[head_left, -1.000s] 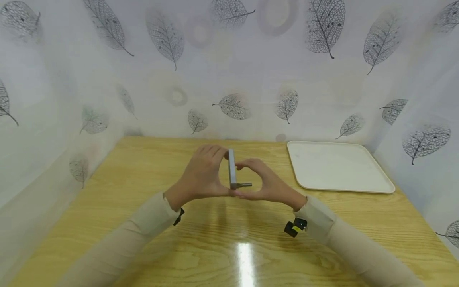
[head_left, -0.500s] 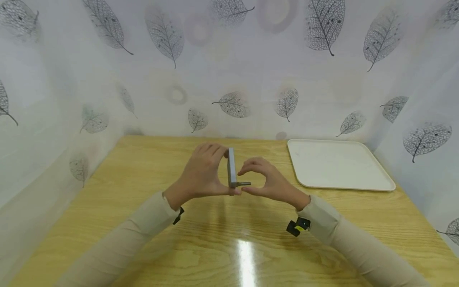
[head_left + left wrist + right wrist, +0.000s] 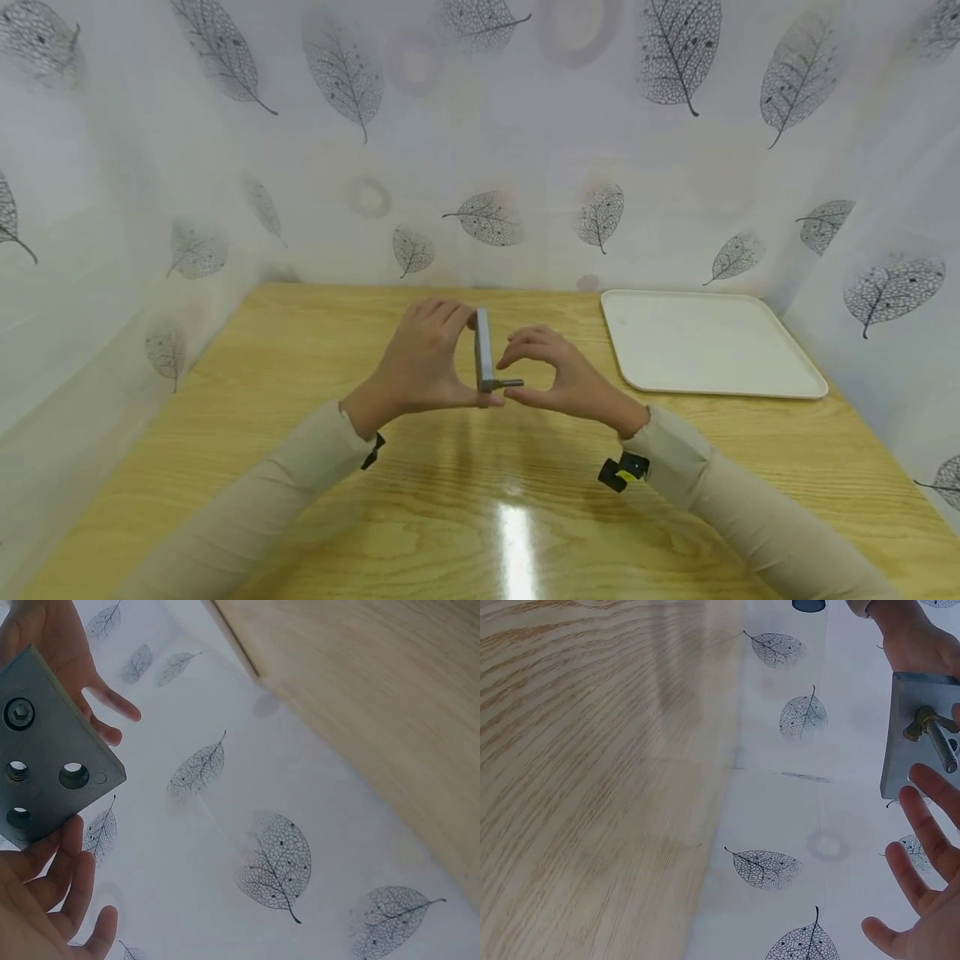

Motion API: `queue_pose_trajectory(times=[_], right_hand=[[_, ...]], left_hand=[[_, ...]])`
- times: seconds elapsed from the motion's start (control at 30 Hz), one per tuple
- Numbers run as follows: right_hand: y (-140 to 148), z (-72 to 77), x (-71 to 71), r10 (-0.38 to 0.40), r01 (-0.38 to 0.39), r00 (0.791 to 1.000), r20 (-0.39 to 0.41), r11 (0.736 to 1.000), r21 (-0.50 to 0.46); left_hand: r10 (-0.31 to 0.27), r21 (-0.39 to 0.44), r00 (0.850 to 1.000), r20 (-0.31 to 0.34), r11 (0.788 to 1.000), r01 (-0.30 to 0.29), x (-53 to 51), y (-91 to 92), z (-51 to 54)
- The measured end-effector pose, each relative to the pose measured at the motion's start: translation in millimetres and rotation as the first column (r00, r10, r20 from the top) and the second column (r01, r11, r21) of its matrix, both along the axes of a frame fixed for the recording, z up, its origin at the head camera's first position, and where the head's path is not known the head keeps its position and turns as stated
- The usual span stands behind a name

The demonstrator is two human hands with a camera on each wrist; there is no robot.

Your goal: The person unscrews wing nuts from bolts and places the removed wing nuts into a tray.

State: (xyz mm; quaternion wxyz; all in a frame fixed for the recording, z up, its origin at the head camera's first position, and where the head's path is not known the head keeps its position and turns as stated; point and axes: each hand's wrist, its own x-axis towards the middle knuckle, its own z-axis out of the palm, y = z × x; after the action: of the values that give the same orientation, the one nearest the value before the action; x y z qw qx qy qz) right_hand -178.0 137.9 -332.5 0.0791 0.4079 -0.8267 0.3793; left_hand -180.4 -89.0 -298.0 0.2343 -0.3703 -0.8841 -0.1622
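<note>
Above the table (image 3: 420,533), the left hand (image 3: 420,362) grips a metal plate (image 3: 484,350), its long edge running from thumb to fingertips. Its bolt (image 3: 513,383) points right, into the loosely curved right hand (image 3: 562,375), which grasps nothing; thumb contact is unclear. Nothing blocks between. Farther right lies a tray (image 3: 712,342); behind, a leaf-patterned curtain (image 3: 315,200).

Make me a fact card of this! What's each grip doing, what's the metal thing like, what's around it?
Left grip: holds a metal plate between fingers and thumb
Right grip: fingers curved beside the bolt; thumb contact unclear
Plate: grey; bolt through one hole, three other holes show
Bolt: points toward the right grip, wing nut on it
Tray: white, at the far right of the table
Table: shiny wood
Backdrop: white with dark leaf prints
</note>
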Motion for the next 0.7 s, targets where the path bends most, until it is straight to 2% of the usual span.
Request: queue_pose_trajectory(times=[0.1, 0.17, 0.37, 0.5, 0.7], right_hand=[[-0.5, 0.4, 1.0, 0.006, -0.006, 0.999, -0.039, 1.0, -0.01], [-1.9, 0.1, 1.5, 0.017, -0.019, 0.994, -0.106, 1.0, -0.023], [-7.8, -4.3, 2.5, 0.05, -0.08, 0.947, -0.317, 0.994, -0.08], [-10.9, -5.7, 3.8, 0.052, -0.105, 0.922, -0.384, 0.988, -0.116], [-12.7, -4.0, 7.4, 0.024, -0.099, 0.892, -0.452, 0.985, -0.142]], left_hand=[[0.001, 0.002, 1.0, 0.006, 1.0, -0.001, -0.4, -0.6, -0.4], [0.003, 0.004, 1.0, 0.011, 1.0, -0.003, -0.3, -0.9, -0.5], [0.006, 0.017, 0.999, 0.038, 1.0, -0.007, 1.0, -1.0, -0.8], [0.007, 0.026, 0.998, 0.069, 1.0, -0.009, 2.8, -0.6, -0.1], [-0.007, 0.047, 0.994, 0.113, 0.999, 0.001, 5.3, 0.5, 1.3]])
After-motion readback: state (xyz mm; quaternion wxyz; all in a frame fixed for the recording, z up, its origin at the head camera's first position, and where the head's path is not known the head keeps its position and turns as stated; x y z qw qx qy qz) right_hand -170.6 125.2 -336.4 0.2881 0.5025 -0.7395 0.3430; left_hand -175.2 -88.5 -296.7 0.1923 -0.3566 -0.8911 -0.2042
